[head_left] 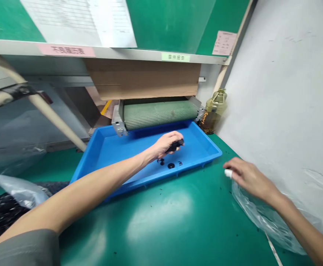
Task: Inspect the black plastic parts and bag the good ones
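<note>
My left hand is closed around a black plastic-looking part, held above the blue tray. My fingers hide much of it, so its exact kind cannot be told. Below that hand, a round black piece and a few smaller black bits lie on the tray floor. To the right of the tray, my right hand hovers with loosely bent fingers slightly apart. A white wrapping covers one fingertip, and nothing visible is held. Beneath its wrist lies a clear plastic bag.
A green-belted conveyor ends over the tray's back edge, with a cardboard flap above. A bottle of dark liquid stands by the white wall. On the left, a plastic bag holds many black parts. Tiny black scraps dot the green table.
</note>
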A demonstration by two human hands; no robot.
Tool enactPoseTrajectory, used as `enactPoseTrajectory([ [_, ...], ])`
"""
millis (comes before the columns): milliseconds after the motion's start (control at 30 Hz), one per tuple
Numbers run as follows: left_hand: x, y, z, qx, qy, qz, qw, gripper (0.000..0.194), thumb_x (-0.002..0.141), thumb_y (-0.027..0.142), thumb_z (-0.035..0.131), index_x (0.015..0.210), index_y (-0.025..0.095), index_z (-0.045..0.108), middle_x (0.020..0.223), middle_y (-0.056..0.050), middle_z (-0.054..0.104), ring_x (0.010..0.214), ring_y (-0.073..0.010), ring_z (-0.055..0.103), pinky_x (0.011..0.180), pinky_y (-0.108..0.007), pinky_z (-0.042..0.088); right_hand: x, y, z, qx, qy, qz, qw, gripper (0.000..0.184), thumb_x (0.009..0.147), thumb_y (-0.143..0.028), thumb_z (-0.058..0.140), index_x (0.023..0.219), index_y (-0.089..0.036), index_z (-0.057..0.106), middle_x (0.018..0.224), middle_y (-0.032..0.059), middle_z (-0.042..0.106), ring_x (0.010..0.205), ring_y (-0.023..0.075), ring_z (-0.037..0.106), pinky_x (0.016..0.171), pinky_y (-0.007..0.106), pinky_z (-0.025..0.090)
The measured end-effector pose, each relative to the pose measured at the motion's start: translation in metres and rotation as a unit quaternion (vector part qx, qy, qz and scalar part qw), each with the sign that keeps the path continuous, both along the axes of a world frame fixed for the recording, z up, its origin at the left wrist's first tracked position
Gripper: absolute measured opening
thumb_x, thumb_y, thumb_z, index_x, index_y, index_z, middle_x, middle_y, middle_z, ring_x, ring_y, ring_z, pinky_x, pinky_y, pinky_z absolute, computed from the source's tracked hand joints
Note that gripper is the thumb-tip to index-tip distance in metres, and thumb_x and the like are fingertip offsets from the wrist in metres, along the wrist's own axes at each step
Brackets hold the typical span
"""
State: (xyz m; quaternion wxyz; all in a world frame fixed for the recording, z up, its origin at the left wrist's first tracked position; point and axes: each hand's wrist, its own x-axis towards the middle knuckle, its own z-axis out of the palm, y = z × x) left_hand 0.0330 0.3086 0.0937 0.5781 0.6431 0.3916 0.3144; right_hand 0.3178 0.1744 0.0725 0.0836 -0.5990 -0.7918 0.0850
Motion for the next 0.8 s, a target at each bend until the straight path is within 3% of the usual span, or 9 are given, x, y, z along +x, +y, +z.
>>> enactPoseTrajectory([
  [100,0.012,-0.03,0.021,-0.05,-0.055,-0.127,0.989,0.023,0.072,0.034,0.06,0.087,0.019,0.052,0.075,-0.002,0.063,0.048,-0.0084,0.052,0.035,-0.015,0.026,-0.045,-0.033,-0.017,-0.045,0.083,0.14,0.986,0.024,0.093,-0.021,0.036,0.099,-0.024,0.059,0.1,0.005,0.059,0.089,0.0171,0.059,0.079,0.03,0.047],
  [167,0.019,-0.056,0.02,-0.059,-0.05,-0.22,0.972,0.018,0.074,0.03,0.059,0.087,0.018,0.055,0.074,-0.001,0.062,0.049,-0.0074,0.051,0.038,-0.016,0.028,-0.067,-0.049,-0.036,-0.059,0.089,0.135,0.985,0.027,0.094,-0.019,0.033,0.1,-0.024,0.058,0.099,0.0053,0.058,0.086,0.017,0.06,0.076,0.03,0.048],
  [233,0.022,-0.081,0.008,-0.032,-0.011,-0.274,0.961,0.012,0.076,0.024,0.056,0.086,0.017,0.057,0.071,0.001,0.061,0.051,-0.0069,0.051,0.044,-0.017,0.035,-0.077,-0.061,-0.052,-0.053,0.098,0.112,0.987,0.027,0.094,-0.019,0.033,0.103,-0.024,0.058,0.102,0.0065,0.058,0.092,0.0186,0.06,0.08,0.032,0.049],
  [300,0.021,-0.101,-0.011,0.019,0.042,-0.277,0.96,0.011,0.075,0.019,0.054,0.085,0.017,0.059,0.068,0.003,0.059,0.055,-0.0076,0.051,0.051,-0.019,0.04,-0.076,-0.069,-0.058,-0.046,0.113,0.107,0.987,0.025,0.094,-0.022,0.035,0.104,-0.024,0.058,0.105,0.007,0.059,0.098,0.0201,0.059,0.084,0.034,0.049],
  [433,0.01,-0.131,-0.048,0.189,0.184,-0.22,0.939,0.018,0.079,0.02,0.052,0.093,0.02,0.063,0.079,0.001,0.065,0.071,-0.0123,0.058,0.063,-0.022,0.043,-0.063,-0.073,-0.035,-0.055,0.121,0.124,0.983,0.023,0.095,-0.027,0.037,0.097,-0.025,0.06,0.098,0.0042,0.062,0.089,0.0181,0.061,0.078,0.03,0.05],
  [533,-0.001,-0.148,-0.06,0.284,0.257,-0.223,0.896,0.026,0.088,0.031,0.048,0.109,0.026,0.062,0.106,-0.003,0.066,0.094,-0.0191,0.06,0.08,-0.03,0.046,-0.065,-0.05,0.004,0.026,0.128,0.094,0.987,0.025,0.096,-0.031,0.036,0.101,-0.024,0.059,0.101,0.0053,0.063,0.09,0.0185,0.061,0.078,0.03,0.048],
  [600,-0.006,-0.159,-0.055,0.311,0.272,-0.255,0.874,0.035,0.091,0.044,0.046,0.121,0.03,0.057,0.12,-0.005,0.063,0.11,-0.0258,0.055,0.092,-0.04,0.043,-0.075,-0.018,0.028,0.071,0.103,0.081,0.989,0.026,0.096,-0.032,0.035,0.103,-0.023,0.059,0.104,0.0066,0.063,0.093,0.0198,0.06,0.081,0.032,0.046],
  [700,-0.014,-0.17,-0.03,0.336,0.269,-0.309,0.848,0.043,0.089,0.054,0.046,0.129,0.036,0.053,0.138,-0.002,0.053,0.128,-0.0337,0.042,0.098,-0.05,0.038,-0.098,0.044,0.049,-0.005,-0.027,0.075,0.997,0.027,0.094,-0.025,0.036,0.108,-0.022,0.06,0.107,0.0079,0.064,0.098,0.0208,0.059,0.085,0.033,0.044],
  [800,-0.024,-0.158,0.008,0.338,0.287,-0.309,0.842,0.034,0.094,0.044,0.04,0.121,0.035,0.058,0.124,-0.003,0.064,0.109,-0.0278,0.06,0.088,-0.04,0.047,-0.117,0.1,0.044,-0.104,-0.091,0.072,0.988,0.017,0.081,-0.021,0.057,0.094,-0.021,0.067,0.088,0.0073,0.067,0.082,0.0212,0.063,0.068,0.03,0.047],
])
